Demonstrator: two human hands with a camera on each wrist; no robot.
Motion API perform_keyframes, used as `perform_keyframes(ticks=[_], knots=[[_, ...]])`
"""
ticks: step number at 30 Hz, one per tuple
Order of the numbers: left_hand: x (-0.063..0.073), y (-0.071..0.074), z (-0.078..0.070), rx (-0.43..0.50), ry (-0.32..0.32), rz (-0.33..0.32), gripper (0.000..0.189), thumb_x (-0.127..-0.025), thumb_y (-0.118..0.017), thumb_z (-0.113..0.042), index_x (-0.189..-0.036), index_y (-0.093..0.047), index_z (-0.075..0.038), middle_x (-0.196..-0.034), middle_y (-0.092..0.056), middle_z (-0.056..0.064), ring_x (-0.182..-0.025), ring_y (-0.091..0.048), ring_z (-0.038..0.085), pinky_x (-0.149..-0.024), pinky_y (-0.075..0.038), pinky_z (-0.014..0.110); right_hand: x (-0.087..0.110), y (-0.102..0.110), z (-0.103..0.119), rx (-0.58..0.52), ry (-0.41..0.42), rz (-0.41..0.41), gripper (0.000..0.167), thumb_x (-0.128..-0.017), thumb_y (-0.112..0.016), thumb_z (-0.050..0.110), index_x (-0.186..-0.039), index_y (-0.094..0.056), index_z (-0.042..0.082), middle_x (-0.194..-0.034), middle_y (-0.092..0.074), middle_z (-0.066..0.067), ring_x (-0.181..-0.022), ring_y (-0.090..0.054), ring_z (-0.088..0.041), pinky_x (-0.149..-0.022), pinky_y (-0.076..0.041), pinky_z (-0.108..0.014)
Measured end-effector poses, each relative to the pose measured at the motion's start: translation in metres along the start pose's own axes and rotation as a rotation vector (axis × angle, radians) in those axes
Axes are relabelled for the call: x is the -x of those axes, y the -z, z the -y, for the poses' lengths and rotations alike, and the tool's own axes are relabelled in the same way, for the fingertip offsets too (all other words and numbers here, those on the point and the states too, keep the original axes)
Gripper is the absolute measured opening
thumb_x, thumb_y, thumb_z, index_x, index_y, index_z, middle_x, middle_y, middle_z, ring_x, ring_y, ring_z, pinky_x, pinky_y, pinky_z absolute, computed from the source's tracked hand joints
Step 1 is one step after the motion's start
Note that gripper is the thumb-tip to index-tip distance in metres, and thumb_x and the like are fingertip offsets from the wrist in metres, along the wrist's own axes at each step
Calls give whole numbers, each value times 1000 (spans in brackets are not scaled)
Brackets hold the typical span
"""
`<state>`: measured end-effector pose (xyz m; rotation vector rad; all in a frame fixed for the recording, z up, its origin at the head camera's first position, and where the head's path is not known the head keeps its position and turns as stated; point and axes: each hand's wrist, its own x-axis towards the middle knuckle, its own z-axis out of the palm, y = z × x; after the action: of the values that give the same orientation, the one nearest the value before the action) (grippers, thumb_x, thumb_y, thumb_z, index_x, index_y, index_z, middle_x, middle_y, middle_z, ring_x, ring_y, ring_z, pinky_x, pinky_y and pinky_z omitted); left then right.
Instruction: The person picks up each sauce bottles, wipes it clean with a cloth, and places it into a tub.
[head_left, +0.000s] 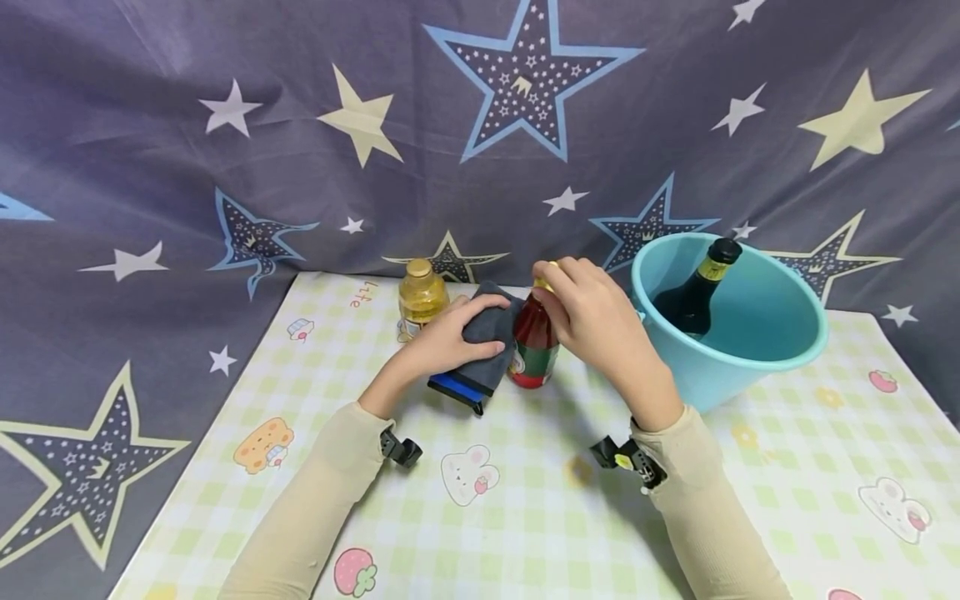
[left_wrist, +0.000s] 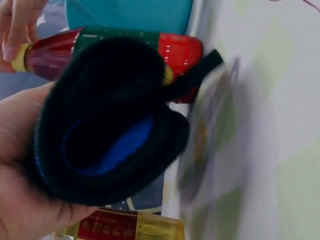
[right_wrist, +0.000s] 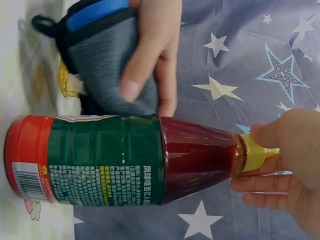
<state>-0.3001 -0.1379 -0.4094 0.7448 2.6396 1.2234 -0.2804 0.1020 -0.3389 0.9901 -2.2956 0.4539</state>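
My left hand (head_left: pixel 442 340) holds a folded dark grey cloth (head_left: pixel 492 327) with blue inside, black edging and a small loop. The cloth is beside a sauce bottle (head_left: pixel 534 337) of red sauce, with a green and red label, which stands upright on the table. In the right wrist view, thumb and fingers of my right hand (right_wrist: pixel 290 165) pinch its yellow cap (right_wrist: pixel 254 152). Whether the cloth touches the bottle I cannot tell. Left of the cloth stands a clear bottle of yellow liquid (head_left: pixel 422 293), partly hidden by my left hand.
A light blue bucket (head_left: pixel 738 367) stands on the right of the table, close to my right hand. Inside leans a dark bottle (head_left: pixel 686 304) with a black cap. A checked tablecloth (head_left: pixel 525 508) covers the table; a star-patterned curtain (head_left: pixel 465 196) hangs behind its back edge.
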Motion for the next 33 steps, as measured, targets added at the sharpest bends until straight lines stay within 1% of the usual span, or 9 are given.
perform_keyframes(ticks=[3, 7, 10, 13, 16, 22, 24, 28, 33], knots=[[1, -3, 2, -53, 51, 58, 62, -98, -69, -34, -154, -40, -34, -141, -43, 15, -115, -55, 30, -93, -49, 49, -1, 1, 0, 0, 0, 2, 18, -101, -64, 15, -117, -66, 6, -98, -68, -10, -81, -57, -27, -75, -48, -38], [2, -7, 4, -82, 87, 120, 64, -101, -65, -32, -156, -33, -35, -143, -34, 15, -113, -57, 33, -89, -50, 46, -1, 0, 0, 0, 0, 1, 18, -101, -64, 16, -117, -66, 6, -98, -68, -9, -80, -57, -27, -74, -48, -38], [3, -9, 3, -91, 109, 142, 65, -102, -64, -31, -157, -30, -35, -143, -32, 15, -111, -58, 33, -86, -51, 44, -2, 0, 0, -3, 1, 2, 18, -102, -64, 15, -117, -66, 6, -98, -67, -9, -80, -57, -27, -74, -48, -38], [3, -9, 3, -99, 126, 145, 64, -102, -64, -30, -157, -31, -35, -145, -31, 14, -110, -59, 34, -86, -51, 44, -2, 0, 0, -5, -1, 5, 18, -102, -64, 15, -117, -66, 6, -98, -67, -9, -79, -57, -27, -73, -48, -38], [2, -8, 3, -105, 114, 105, 62, -100, -66, -28, -155, -37, -34, -147, -33, 15, -114, -58, 34, -89, -50, 46, -1, 0, 0, -9, -6, 10, 18, -101, -65, 15, -117, -66, 7, -98, -67, -9, -79, -57, -26, -73, -48, -38], [4, 4, -4, -74, 45, -50, 57, -98, -70, -24, -150, -47, -32, -151, -33, 15, -131, -47, 34, -102, -45, 56, -1, 1, 1, -19, -13, 13, 17, -101, -65, 15, -116, -66, 7, -97, -67, -8, -79, -56, -26, -73, -47, -37], [6, 11, -10, -50, 16, -91, 57, -98, -70, -24, -150, -47, -32, -151, -32, 13, -131, -45, 33, -101, -45, 55, -1, 1, 1, -19, -13, 13, 17, -101, -65, 15, -116, -66, 7, -97, -67, -8, -79, -57, -26, -73, -47, -37], [13, 24, -23, 12, -35, -164, 57, -98, -71, -25, -149, -48, -35, -147, -34, 11, -122, -47, 30, -96, -45, 51, -1, 1, 1, -23, -15, 15, 18, -101, -65, 15, -116, -66, 7, -98, -68, -8, -80, -58, -26, -74, -48, -38], [18, 33, -36, 117, -103, -212, 58, -96, -73, -26, -148, -49, -36, -148, -36, 11, -119, -49, 29, -96, -45, 48, -1, 2, 0, -21, -13, 15, 18, -101, -65, 15, -117, -66, 7, -98, -68, -8, -81, -58, -27, -75, -49, -39]])
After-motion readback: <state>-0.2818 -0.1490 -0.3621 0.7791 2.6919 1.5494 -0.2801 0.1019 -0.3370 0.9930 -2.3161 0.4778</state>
